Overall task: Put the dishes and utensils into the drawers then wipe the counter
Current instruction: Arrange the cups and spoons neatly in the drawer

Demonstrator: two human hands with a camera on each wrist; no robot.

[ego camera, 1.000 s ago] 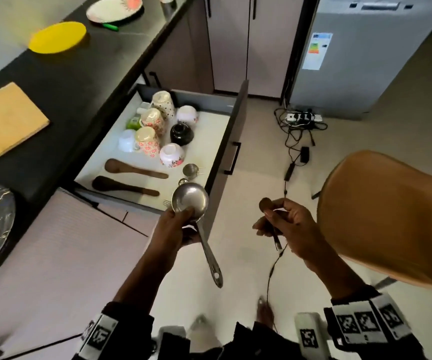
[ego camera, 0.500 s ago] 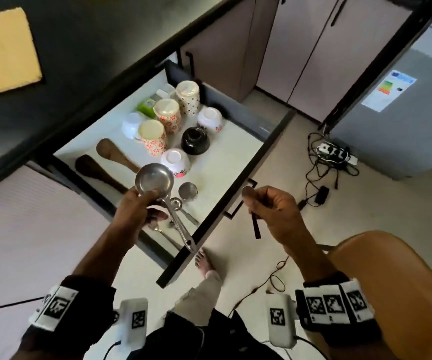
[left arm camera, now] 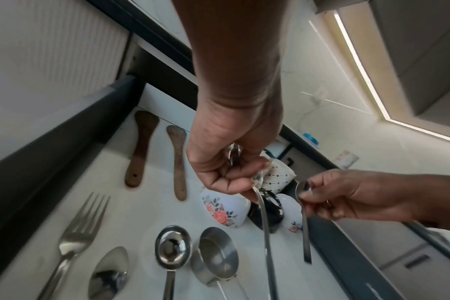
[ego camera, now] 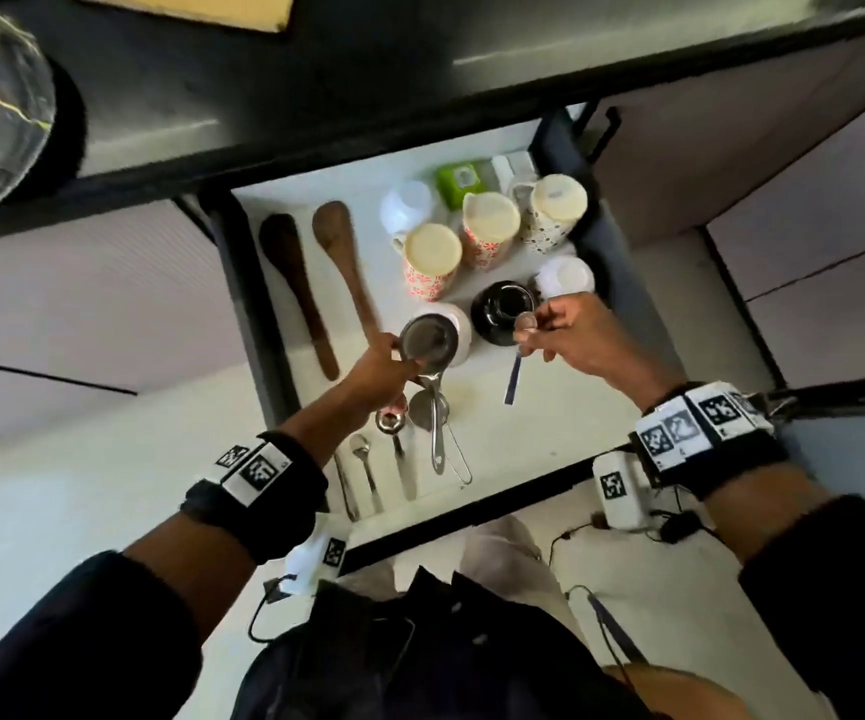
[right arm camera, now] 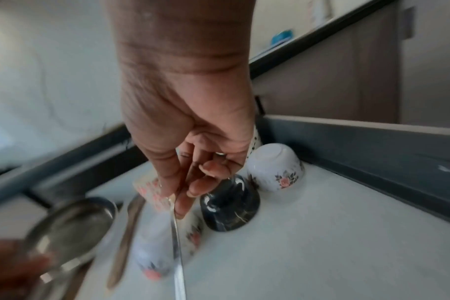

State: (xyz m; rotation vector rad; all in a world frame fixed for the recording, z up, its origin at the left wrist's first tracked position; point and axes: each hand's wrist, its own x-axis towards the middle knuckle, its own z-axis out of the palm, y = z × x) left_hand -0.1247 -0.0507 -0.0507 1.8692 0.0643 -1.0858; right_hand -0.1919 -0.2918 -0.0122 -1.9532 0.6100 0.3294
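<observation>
**Both hands over the open drawer, each holding a utensil**

Left hand [ego camera: 378, 368] gripped the steel ladle [ego camera: 428, 341] by its bowl end, fingers curled round it, handle hanging down over the drawer [ego camera: 622, 407] floor. Right hand [ego camera: 583, 335] pinched a small spoon [ego camera: 524, 324] at its bowl, dark handle dangling (tip clear of the floor in the left wrist view). Ladle sat just left of the black bowl [ego camera: 504, 313], above an upturned floral cup [left arm camera: 222, 209]; spoon hung over the black bowl's near side. Hands were near each other but apart.

Near the black bowl: patterned mugs [ego camera: 490, 228] behind it, a second floral cup [right arm camera: 275, 168] to its right against the drawer's right wall. Two wooden spatulas [ego camera: 344, 267] lay well left of it. In front and to the left lay a fork [left arm camera: 75, 241], spoon, small ladle [left arm camera: 171, 251] and measuring cup [left arm camera: 216, 257], in a row. Bare white floor showed in front of the black bowl toward the drawer's front edge. Dark counter [ego camera: 274, 101] edge overhung the drawer's back.
</observation>
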